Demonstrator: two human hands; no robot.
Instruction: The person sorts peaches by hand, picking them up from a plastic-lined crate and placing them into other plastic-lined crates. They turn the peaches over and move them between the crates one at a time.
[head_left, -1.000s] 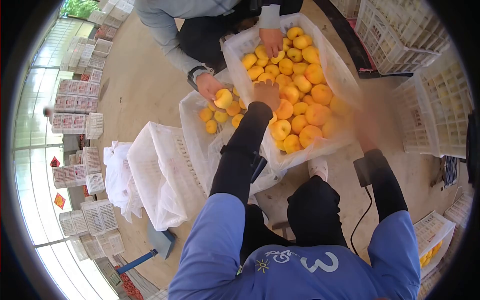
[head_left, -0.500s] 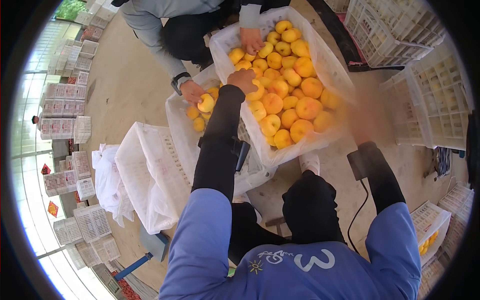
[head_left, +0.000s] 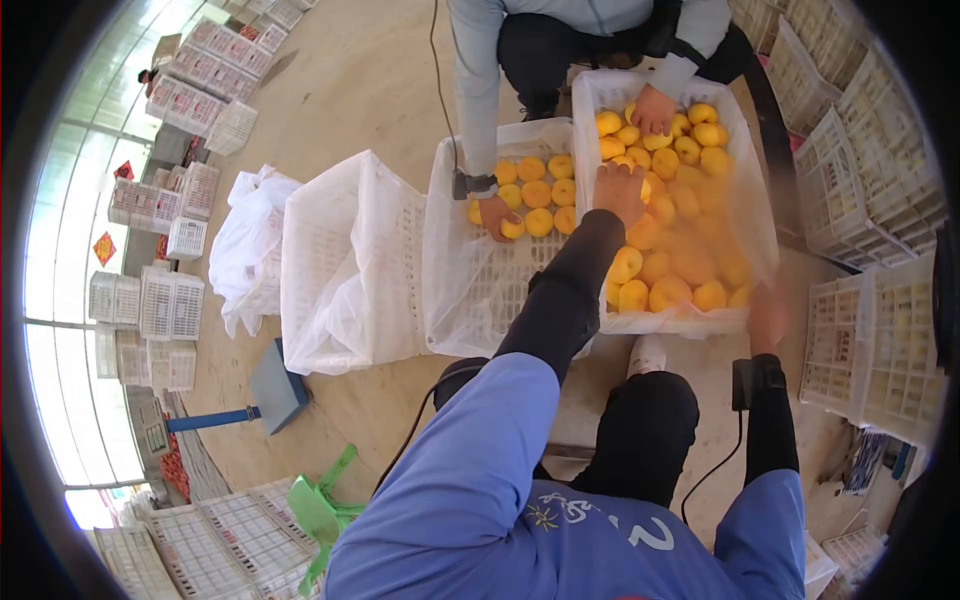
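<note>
My left hand (head_left: 620, 190) reaches just inside the left rim of a white plastic crate (head_left: 675, 322) lined with clear film. Its fingers are curled over the yellow-orange peaches (head_left: 627, 263), and what lies under them is hidden. Smeared by motion, my right hand (head_left: 768, 315) is at the near right corner of the same crate; its fingers do not show clearly. Beside this crate on the left, a second lined crate (head_left: 470, 315) has rows of peaches (head_left: 537, 193) at its far end.
Opposite me crouches a person, one hand (head_left: 655, 108) on the peaches in the full crate, the other (head_left: 496, 216) at the second crate's peaches. Farther left stand a lined crate (head_left: 390, 270) and white plastic bags (head_left: 250, 240). Stacked crates (head_left: 868, 345) rise at the right.
The view has swung, so the crates appear farther right. The other person's hand has lowered a peach into the second crate. My right hand has shifted nearer along the full crate's right side.
</note>
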